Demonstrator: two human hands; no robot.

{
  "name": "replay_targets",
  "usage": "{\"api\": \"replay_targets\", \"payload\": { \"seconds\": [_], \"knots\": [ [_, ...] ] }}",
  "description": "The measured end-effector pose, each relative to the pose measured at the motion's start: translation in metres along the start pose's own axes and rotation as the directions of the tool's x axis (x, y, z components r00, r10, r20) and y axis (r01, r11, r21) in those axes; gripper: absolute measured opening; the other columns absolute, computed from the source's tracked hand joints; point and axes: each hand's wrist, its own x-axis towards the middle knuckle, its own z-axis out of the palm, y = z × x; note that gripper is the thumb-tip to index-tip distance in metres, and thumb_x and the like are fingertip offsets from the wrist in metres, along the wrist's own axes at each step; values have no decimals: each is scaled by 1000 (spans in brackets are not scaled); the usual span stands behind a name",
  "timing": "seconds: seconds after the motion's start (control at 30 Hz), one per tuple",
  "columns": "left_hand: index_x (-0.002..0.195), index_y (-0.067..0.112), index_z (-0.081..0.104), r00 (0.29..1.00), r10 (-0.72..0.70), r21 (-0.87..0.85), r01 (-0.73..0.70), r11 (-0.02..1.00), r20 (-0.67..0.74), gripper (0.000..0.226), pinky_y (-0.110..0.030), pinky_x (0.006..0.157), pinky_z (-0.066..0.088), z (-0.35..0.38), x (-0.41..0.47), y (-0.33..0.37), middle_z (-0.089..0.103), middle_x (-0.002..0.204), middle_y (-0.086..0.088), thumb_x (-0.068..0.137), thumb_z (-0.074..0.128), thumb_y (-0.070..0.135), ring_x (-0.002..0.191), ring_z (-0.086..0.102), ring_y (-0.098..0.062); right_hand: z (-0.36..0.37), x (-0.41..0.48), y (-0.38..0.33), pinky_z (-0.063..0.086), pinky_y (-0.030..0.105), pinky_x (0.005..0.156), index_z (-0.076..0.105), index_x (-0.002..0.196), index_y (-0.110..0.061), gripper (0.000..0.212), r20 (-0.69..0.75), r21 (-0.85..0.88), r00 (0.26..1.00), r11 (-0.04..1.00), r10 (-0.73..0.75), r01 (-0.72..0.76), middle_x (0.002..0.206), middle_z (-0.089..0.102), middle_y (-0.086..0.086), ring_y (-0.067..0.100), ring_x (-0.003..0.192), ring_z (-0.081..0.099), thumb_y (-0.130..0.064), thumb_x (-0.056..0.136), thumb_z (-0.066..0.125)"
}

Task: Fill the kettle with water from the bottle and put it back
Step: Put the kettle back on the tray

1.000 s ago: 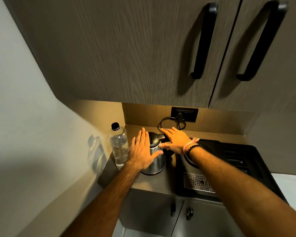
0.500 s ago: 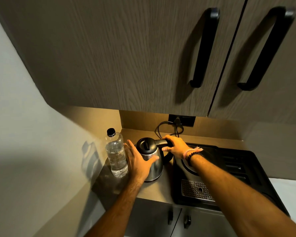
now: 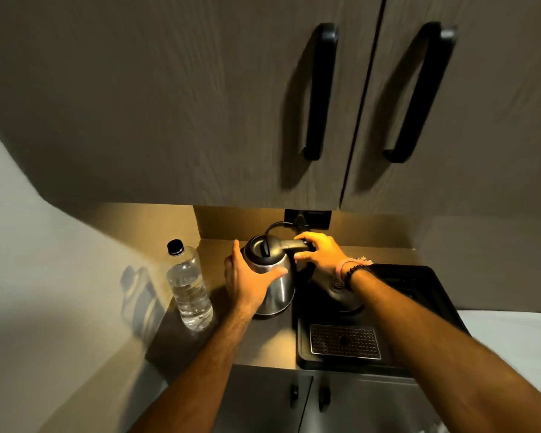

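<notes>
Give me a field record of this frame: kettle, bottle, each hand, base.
kettle: steel, lid shut, standing on the counter left of its base
bottle: upright, black cap on, part full, left of kettle, untouched
left hand: open palm against the kettle body
right hand: fingers wrapped on the kettle handle
base: bare, on the black tray
cord: plugged into the wall socket

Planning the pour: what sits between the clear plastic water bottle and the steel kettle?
In the head view, only the left hand, cupped against the steel kettle, fills that gap; the clear plastic water bottle stands apart on the bare counter.
</notes>
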Motion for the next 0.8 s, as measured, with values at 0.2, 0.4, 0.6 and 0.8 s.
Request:
{"api": "replay_targets", "payload": {
  "seconds": [0.2, 0.4, 0.6, 0.8],
  "knots": [
    [153, 27, 23, 992, 87, -1, -87, 996, 95, 130, -44, 104, 38, 46, -6, 49, 39, 150, -9, 47, 94, 52, 137, 39, -30, -61, -27, 27, 50, 45, 105, 68, 121, -8, 36, -134, -17, 990, 999, 33, -36, 119, 71, 14, 29, 114, 64, -10, 85, 76],
    [154, 22, 24, 965, 117, -54, -108, 993, 235, 133, -41, 109, 34, 98, -17, 81, 39, 147, -7, 46, 97, 47, 139, 35, -26, -105, -50, 63, 49, 42, 102, 68, 118, -7, 33, -212, -11, 972, 994, 99, -104, 116, 71, 15, 24, 107, 62, -7, 86, 75],
    [155, 19, 23, 952, 104, -2, -108, 994, 286, 135, -48, 111, 34, 121, -15, 94, 39, 150, -7, 46, 95, 53, 142, 32, -27, -122, -54, 87, 51, 44, 102, 68, 120, -10, 34, -245, -20, 958, 988, 146, -155, 118, 71, 13, 30, 112, 65, -11, 87, 76],
    [152, 14, 30, 944, 110, 79, -141, 987, 312, 131, -49, 112, 35, 126, -18, 98, 38, 152, -8, 47, 91, 61, 142, 35, -29, -128, -59, 101, 48, 35, 93, 68, 119, -13, 32, -221, -10, 962, 986, 163, -169, 115, 72, 9, 28, 109, 65, -13, 88, 75]
  ]
}}
